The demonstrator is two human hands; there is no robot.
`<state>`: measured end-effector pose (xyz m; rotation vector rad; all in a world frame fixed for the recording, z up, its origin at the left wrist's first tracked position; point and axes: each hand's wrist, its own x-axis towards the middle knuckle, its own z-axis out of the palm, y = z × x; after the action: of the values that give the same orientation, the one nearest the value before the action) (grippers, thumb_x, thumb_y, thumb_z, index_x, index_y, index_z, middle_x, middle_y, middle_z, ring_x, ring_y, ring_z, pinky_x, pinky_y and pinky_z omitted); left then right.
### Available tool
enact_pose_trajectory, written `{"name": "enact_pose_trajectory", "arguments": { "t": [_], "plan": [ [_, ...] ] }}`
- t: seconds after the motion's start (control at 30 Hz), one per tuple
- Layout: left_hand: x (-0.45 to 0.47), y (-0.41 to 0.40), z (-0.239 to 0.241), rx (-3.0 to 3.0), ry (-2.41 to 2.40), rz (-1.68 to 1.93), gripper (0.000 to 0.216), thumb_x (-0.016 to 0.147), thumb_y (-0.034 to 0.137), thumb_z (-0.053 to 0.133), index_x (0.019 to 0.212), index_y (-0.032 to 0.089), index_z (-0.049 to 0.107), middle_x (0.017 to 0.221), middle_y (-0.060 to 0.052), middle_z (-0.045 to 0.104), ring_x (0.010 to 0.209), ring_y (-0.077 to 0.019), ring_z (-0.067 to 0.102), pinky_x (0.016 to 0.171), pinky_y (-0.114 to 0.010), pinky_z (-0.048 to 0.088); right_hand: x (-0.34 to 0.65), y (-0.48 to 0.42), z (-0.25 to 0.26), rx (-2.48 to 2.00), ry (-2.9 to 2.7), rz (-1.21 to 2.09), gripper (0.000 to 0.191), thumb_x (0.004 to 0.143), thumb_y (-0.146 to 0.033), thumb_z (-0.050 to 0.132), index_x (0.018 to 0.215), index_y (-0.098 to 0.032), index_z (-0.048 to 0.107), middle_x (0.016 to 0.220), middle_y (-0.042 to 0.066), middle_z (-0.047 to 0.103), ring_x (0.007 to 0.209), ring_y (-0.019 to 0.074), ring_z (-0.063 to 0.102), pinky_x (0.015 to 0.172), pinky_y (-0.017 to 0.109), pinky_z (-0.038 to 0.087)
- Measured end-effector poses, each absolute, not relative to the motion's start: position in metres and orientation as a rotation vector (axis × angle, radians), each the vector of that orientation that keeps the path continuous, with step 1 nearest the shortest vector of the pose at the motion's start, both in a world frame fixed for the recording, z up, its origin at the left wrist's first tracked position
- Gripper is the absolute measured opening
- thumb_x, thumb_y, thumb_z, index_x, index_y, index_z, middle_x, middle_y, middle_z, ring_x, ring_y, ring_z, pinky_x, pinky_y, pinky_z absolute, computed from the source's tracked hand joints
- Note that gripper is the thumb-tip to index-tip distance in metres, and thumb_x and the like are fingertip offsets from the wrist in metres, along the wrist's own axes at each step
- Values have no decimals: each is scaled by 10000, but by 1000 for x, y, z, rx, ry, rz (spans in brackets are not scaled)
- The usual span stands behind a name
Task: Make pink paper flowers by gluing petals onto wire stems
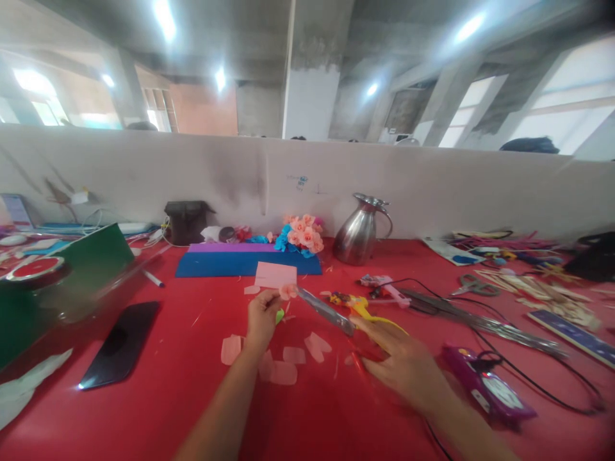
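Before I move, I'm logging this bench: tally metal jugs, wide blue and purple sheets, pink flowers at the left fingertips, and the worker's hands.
Metal jug: 1
Wide blue sheet: 1
Wide purple sheet: 1
Pink flower: 1
Left hand, right hand: 2
Total: 6

Glaring ceiling lights point(164, 20), washed-out windows point(36, 86), stretched, blurry edges

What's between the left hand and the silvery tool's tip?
A small pink flower sits between the left hand and the silvery tool, in the head view.
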<state>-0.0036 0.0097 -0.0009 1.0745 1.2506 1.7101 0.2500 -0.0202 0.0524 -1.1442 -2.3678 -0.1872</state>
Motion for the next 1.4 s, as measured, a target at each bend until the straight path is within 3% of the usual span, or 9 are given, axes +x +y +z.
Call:
{"name": "enact_pose_trajectory", "arguments": {
  "t": [0.43,0.8,1.4],
  "plan": [
    [-5,9,0,1117,1300,1682,125,639,209,571,669,152,677,598,9,566,568,-111,448,552,-217,348,249,-12,61,-1163,-2441,-209,442,745,-340,578,1184,-288,558,1095,38,652,989,224,605,857,349,501],
    [-6,10,-4,1165,1303,1693,134,654,193,555,688,166,681,655,-4,627,621,-133,524,592,-229,389,250,-8,77,-1171,-2525,-359,481,723,-324,600,1200,-288,541,1138,41,632,976,228,615,801,330,519],
    [-5,10,-1,1174,1296,1684,141,644,197,557,692,157,683,631,-3,619,582,-121,501,568,-222,381,250,-10,88,-1175,-2653,-209,438,767,-301,561,1200,-240,538,1201,45,595,1053,248,590,837,401,531]
  ]
}}
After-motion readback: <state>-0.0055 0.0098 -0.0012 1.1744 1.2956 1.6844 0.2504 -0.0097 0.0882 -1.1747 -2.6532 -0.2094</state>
